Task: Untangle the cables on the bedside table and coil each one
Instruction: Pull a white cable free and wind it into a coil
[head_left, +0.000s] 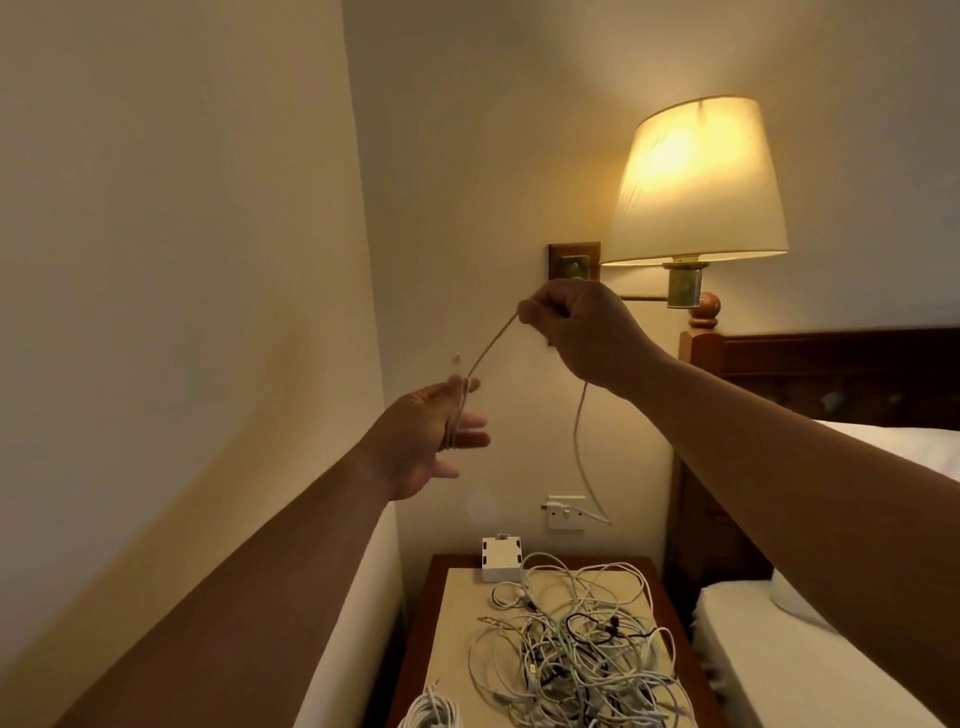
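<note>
**Item: white cable, held aloft between two hands**

Position: the white cable (491, 347) is raised above the bedside table (457, 613), clear of it.

Axis: the taut stretch runs diagonally, from low left to high right. From the upper hand a free tail hangs near-vertical, its end close to the wall socket (566, 514).

Grip: the right hand (576, 322) pinches the cable with curled fingers. The left hand (421, 441) has straight, spread fingers with the cable looped across them and one end poking up above.

Clearance: there is open air around both hands. The lit wall lamp (696, 182) is just behind the right hand.

Surface: a cream top in a wooden frame carries the tangle of white and dark cables (582, 654), a white box (501, 558) at the back, and a coiled white cable (434, 709) at the front edge.

Room: cream walls form a corner, and a wooden headboard (831, 364) and a white mattress (779, 649) stand to the right.
</note>
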